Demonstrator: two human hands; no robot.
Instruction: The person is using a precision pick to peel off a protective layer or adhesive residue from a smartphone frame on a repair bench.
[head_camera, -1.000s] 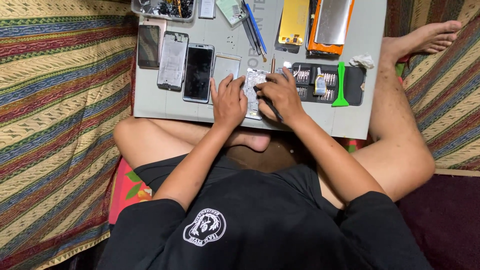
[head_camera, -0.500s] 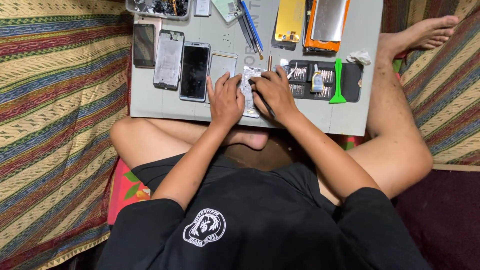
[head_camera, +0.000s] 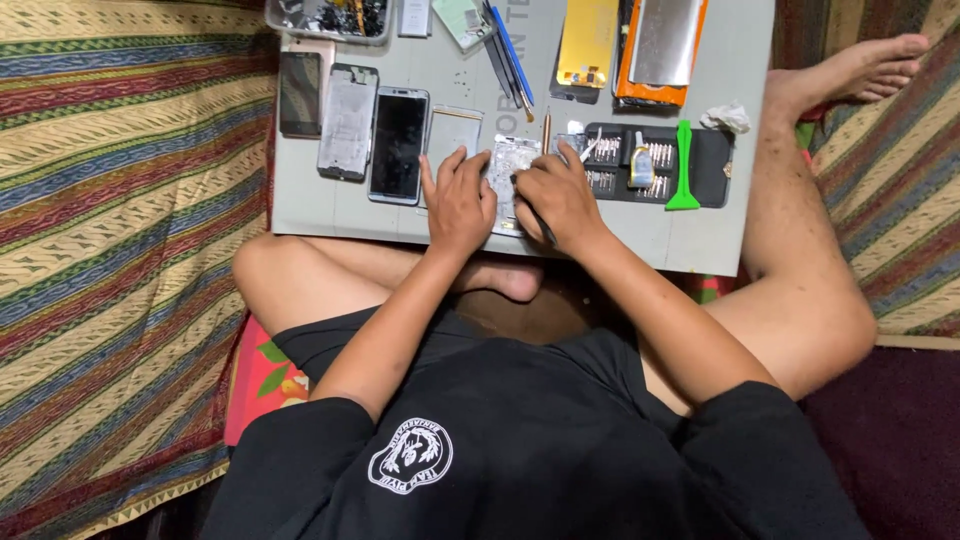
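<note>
1 head view, steep downward look from above the seated person; grey board (head_camera: 300, 215) fills upper frame, near edge at mid-frame.

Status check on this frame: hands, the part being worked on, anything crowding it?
Left hand flat, steadying opened phone frame. Right hand grips a thin dark tool over it. Screwdriver bit case close on the right, dark-screened phone on the left.

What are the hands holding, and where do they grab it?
The right hand grips a thin dark tool partway along its shaft; the tip is hidden. The left hand rests flat, fingers steadying the opened phone frame at its left edge.
</note>
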